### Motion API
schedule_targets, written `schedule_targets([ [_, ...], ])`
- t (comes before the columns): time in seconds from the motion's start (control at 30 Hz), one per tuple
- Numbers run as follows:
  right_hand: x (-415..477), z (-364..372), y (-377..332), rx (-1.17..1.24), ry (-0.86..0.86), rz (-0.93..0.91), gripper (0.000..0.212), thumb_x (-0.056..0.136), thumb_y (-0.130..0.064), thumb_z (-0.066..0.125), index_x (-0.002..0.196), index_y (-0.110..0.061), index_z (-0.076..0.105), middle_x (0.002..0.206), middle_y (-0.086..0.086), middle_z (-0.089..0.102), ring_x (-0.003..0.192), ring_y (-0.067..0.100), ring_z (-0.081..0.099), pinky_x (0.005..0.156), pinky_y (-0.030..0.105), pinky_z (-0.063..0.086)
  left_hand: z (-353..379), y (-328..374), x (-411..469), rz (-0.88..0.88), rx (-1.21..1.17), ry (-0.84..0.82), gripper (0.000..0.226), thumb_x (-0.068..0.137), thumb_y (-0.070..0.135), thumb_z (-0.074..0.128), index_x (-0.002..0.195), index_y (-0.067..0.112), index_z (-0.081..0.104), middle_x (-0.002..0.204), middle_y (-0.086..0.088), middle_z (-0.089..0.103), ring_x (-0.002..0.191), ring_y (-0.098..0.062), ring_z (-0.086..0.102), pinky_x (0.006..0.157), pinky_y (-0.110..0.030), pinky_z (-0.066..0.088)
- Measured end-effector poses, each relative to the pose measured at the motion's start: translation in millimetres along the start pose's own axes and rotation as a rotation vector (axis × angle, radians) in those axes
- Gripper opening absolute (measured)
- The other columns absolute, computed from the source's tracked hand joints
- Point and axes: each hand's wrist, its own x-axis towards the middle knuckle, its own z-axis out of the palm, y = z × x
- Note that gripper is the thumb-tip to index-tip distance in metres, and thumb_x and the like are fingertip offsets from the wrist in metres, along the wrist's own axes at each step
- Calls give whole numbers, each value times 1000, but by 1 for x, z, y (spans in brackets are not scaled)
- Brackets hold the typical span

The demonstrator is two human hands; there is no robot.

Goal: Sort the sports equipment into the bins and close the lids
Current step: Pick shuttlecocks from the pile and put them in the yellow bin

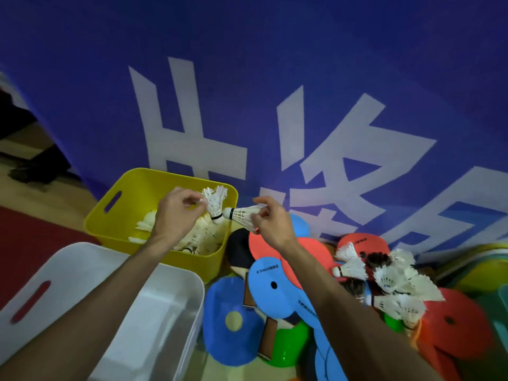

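Nearest, at 7 o'clock, sits a white plastic bin with a slot handle point(82, 250), its top open, on the floor. At 5 o'clock lies a heap of flat blue and coral paddle-shaped pieces point(272, 287), overlapping one another, with a wooden-handled bat point(248, 296) wedged among them. At 4 o'clock a cluster of loose white feather shuttlecocks point(395, 284) rests on top of that heap. Beyond the white bin and touching its far corner, at 9 o'clock, stands a yellow plastic bin with a slot handle point(154, 174), also open, with a pile of white feather shuttlecocks point(198, 237) inside. Both forearms reach forward. The left hand point(178, 213) is over the yellow bin, and its fingers pinch the feathers of one white shuttlecock point(215, 200), which hangs cork down above the bin's right side. The right hand point(272, 221) is just outside the bin's right rim, above the paddle heap, and its fingers pinch the skirt of a second white shuttlecock point(243, 214), cork pointing to 9 o'clock. The two corks are very close; whether they touch cannot be told. Farthest, from 10 to 3 o'clock, hangs a blue banner with large white characters point(275, 78).
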Motion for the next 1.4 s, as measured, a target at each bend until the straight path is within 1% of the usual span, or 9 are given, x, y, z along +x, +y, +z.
schedule_targets([
  [0.23,19,49,-13,-44,-109,2,38,86,-13,56,124,-19,52,85,1,67,91,31,66,84,51,53,-34,-46,5,-124,-41,71,9,84,11,68,92,12,71,100,-2,57,88,-17,62,85,-36,54],
  [0.37,22,64,-19,24,-225,45,32,92,-12,54,123,-18,55,100,7,71,90,19,70,84,44,57,-34,-63,4,-203,-144,31,30,87,5,63,116,13,63,139,-7,43,116,-17,54,97,-36,49],
  [0.43,22,65,-18,7,-267,47,27,92,-12,54,118,-16,59,101,7,71,90,16,70,84,41,58,-32,-65,2,-223,-176,24,34,88,5,62,121,13,59,146,-5,36,122,-17,51,99,-37,48],
  [0.6,22,52,-18,7,-289,51,22,93,-6,47,107,-18,61,99,7,70,87,19,70,81,41,58,-17,-47,-1,-155,-160,-49,25,87,6,63,111,16,63,137,-6,41,115,-18,55,95,-31,48],
  [0.77,14,25,-19,86,-267,90,24,96,-1,43,111,-9,60,94,8,65,83,20,64,74,35,56,5,-12,1,-102,-167,-116,22,87,11,63,106,21,61,131,-3,39,104,-14,59,88,-21,45],
  [0.93,1,-19,-1,86,-145,87,23,94,-3,49,112,-6,62,91,6,66,78,18,64,71,32,56,33,24,-5,-50,-181,-235,20,87,11,62,101,24,61,113,1,61,102,-12,60,89,-27,49],
  [1.2,-18,-100,57,81,45,176,21,91,-2,51,105,-10,65,85,4,66,76,20,66,68,34,56,96,67,-22,-21,-201,-382,20,84,3,62,99,16,64,110,-6,61,95,-13,61,82,-15,46],
  [1.33,-32,-138,90,100,107,225,20,90,-2,52,97,-17,64,82,2,68,76,20,65,67,36,56,132,85,-39,31,-187,-485,28,80,1,63,89,28,61,105,-2,63,95,-15,62,89,-28,50],
  [1.4,-41,-154,108,120,142,255,19,90,-2,54,98,-15,65,81,1,69,76,21,66,68,38,56,150,93,-48,44,-168,-551,25,82,3,63,91,26,62,105,-1,64,96,-14,62,89,-26,49],
])
